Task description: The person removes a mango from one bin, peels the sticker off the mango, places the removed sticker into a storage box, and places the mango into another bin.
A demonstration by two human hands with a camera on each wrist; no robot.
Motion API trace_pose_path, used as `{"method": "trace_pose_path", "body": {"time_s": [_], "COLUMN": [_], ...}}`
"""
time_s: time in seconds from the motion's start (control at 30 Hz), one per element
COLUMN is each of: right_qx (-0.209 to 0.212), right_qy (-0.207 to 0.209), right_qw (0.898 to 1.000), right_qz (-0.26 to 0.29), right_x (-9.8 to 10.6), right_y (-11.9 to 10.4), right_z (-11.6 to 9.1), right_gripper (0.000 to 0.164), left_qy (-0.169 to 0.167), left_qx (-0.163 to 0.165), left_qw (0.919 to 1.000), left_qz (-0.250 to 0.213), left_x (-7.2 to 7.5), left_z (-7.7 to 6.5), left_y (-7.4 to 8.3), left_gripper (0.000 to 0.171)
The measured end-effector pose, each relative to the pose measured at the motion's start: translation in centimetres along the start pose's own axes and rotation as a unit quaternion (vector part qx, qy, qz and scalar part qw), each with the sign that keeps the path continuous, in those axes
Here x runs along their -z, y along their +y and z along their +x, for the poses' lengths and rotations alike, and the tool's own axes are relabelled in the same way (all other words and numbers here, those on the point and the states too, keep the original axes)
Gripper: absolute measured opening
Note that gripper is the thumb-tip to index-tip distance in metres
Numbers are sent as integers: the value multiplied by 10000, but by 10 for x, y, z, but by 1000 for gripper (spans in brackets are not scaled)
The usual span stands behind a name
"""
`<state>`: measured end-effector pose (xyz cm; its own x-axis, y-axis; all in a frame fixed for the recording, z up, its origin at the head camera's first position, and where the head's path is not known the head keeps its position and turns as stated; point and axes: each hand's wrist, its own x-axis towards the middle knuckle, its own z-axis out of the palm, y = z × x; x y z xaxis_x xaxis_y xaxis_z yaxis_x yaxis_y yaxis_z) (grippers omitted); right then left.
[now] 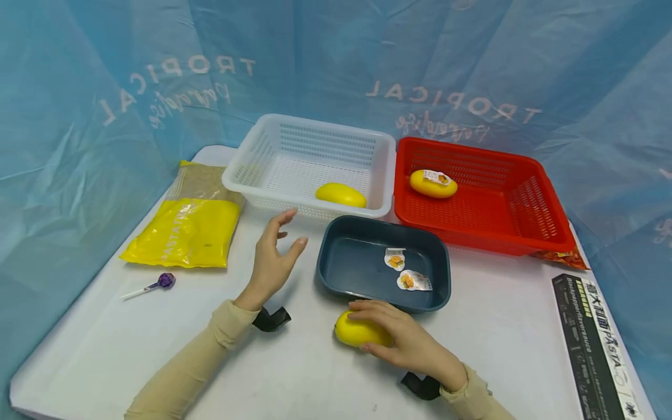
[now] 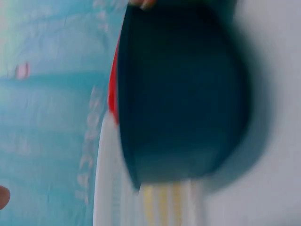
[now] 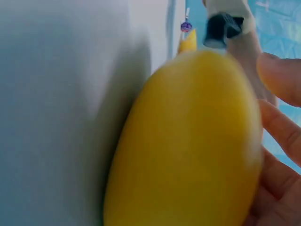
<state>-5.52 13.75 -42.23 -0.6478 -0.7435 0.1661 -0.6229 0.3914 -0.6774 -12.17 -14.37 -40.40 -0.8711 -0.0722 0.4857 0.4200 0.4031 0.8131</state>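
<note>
Head view: the fruit (image 1: 353, 333) lies on the table (image 1: 294, 379) under the nearer right hand (image 1: 403, 337), whose fingers curl round it, its long axis pointing leftward past the thumb; the left hand (image 1: 270, 261), farther off, has loose fingers holding nothing.

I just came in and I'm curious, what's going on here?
Someone's right hand is around a yellow fruit, in front of a dark blue tray. Their left hand holds nothing, near the white basket. A second fruit lies in that basket, and a third fruit, with a sticker, is in the red basket. Two more stickers lie in the tray.
</note>
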Motion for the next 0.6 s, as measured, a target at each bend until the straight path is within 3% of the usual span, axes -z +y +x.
{"method": "trace_pose_path", "body": {"time_s": [0.17,0.3,0.43,0.6], "right_qx": [-37,-171,-297,-431], "right_qy": [-116,-229,-299,-417], "right_qw": [9999,9994,9986,9977], "right_qz": [-46,-180,-304,-319], "right_x": [-5,-8,-8,-7], "right_y": [4,4,3,5], "right_z": [0,2,2,2], "right_gripper": [49,50,53,56], "left_qy": [457,682,948,1273], "left_qx": [633,1003,1288,1743], "left_qw": [9969,9926,9871,9762], "left_qz": [4,-64,-88,230], "left_x": [15,24,25,25], "left_z": [28,43,53,65], "left_y": [-10,-16,-23,-28], "left_gripper": [57,59,64,69]}}
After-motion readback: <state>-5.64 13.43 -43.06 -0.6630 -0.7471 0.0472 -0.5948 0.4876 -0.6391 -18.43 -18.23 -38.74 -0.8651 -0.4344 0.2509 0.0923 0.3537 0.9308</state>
